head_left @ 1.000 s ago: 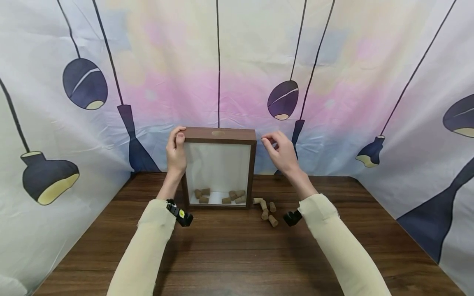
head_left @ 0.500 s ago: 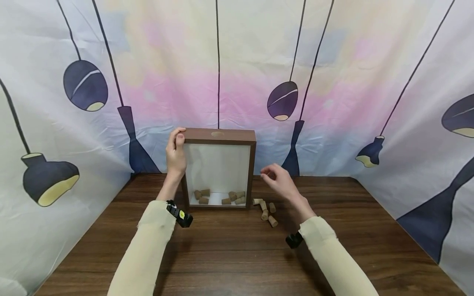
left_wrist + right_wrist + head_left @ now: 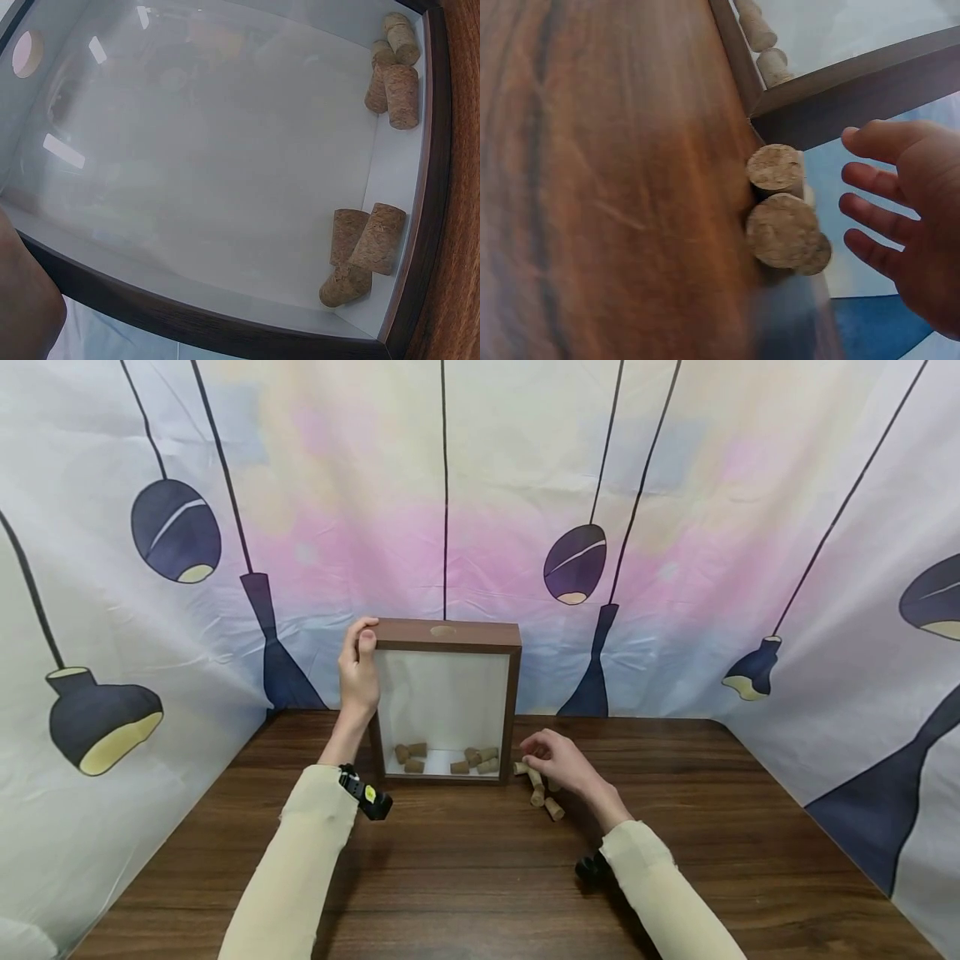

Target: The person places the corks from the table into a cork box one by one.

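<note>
A brown wooden shadow box point(image 3: 480, 636) with a clear front and a round hole point(image 3: 442, 631) in its top stands upright on the table. My left hand point(image 3: 358, 677) grips its upper left corner, thumb on the front edge. Inside, several corks point(image 3: 379, 238) lie at the bottom in two small groups. To the right of the box, loose corks point(image 3: 554, 809) lie on the table. Right above them is my right hand point(image 3: 562, 762), fingers slightly bent and apart in the right wrist view, nothing between them. It partly hides the corks in the head view.
The dark wood-grain table point(image 3: 465, 868) reaches back to a patterned cloth point(image 3: 495, 543) with printed hanging lamps. The cloth rises close behind the box and along both sides of the table.
My right hand has come down from beside the box's top to just over the loose corks. My left hand and the box have stayed in place.
</note>
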